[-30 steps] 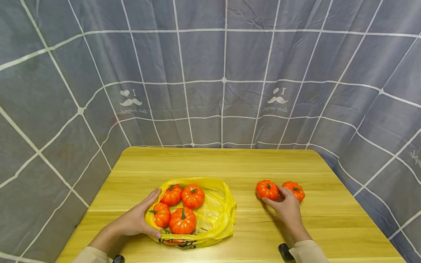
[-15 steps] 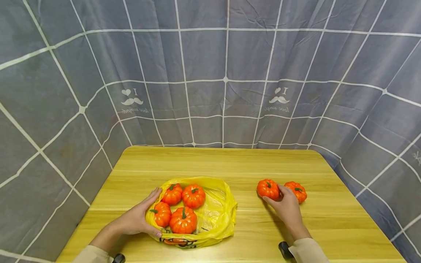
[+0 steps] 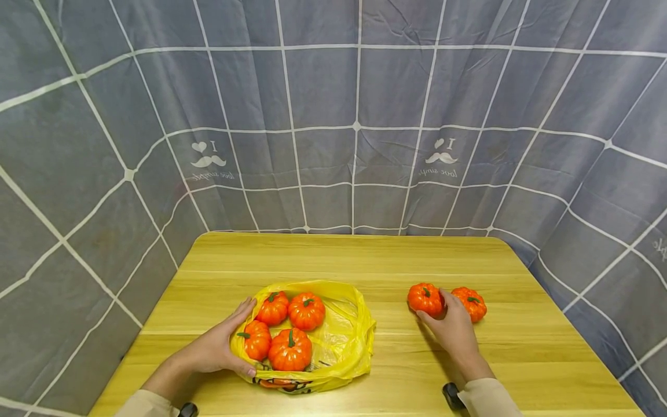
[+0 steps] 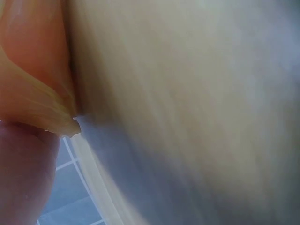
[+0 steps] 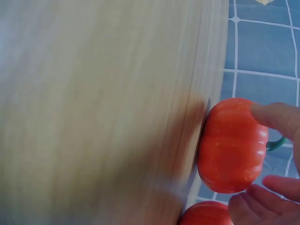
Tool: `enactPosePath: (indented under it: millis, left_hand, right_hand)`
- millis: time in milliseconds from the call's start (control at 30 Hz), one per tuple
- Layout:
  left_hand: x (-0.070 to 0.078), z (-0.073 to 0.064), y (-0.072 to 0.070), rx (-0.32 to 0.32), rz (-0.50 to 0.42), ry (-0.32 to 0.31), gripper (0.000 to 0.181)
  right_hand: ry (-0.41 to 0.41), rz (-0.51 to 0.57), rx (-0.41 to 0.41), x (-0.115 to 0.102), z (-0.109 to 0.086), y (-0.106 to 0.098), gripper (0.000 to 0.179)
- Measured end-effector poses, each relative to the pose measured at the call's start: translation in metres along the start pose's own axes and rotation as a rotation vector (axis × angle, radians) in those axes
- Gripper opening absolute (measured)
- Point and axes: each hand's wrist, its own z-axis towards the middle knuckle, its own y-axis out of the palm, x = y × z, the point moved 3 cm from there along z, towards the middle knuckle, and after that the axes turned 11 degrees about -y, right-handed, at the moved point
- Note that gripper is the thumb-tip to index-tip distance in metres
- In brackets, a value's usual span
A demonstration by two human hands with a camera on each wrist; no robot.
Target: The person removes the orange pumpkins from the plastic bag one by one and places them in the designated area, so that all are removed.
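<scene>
the right hand (image 5: 282, 187) grips a green-stemmed pumpkin (image 5: 229, 147) on the table (image 5: 93, 93). another pumpkin (image 5: 206, 215) is near, a curtain (image 5: 265, 47) beyond.

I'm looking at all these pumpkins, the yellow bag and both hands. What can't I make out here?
Head view: the full print on the yellow plastic bag, partly lost in folds.
Head view: part of the rightmost pumpkin, behind the right hand.
Left wrist view: most of the left hand, cut off by the picture's edge.
Left wrist view: the tabletop's fine grain, blurred.
</scene>
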Motion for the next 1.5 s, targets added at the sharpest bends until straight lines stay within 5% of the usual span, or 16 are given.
enactPosePath:
  millis: [367,800,1500]
  left_hand:
    - [0.001,0.001,0.0,0.004,0.006,0.003,0.134]
    - [0.001,0.001,0.0,0.0,0.006,0.006,0.134]
    - [0.0,0.0,-0.001,-0.009,0.01,0.003,0.132]
  right_hand:
    - [-0.051,0.077,0.093,-0.023,0.004,-0.004,0.104]
    - [-0.152,0.241,-0.051,-0.062,0.004,0.021,0.103]
    - [-0.259,0.496,-0.172,-0.115,-0.005,0.068,0.096]
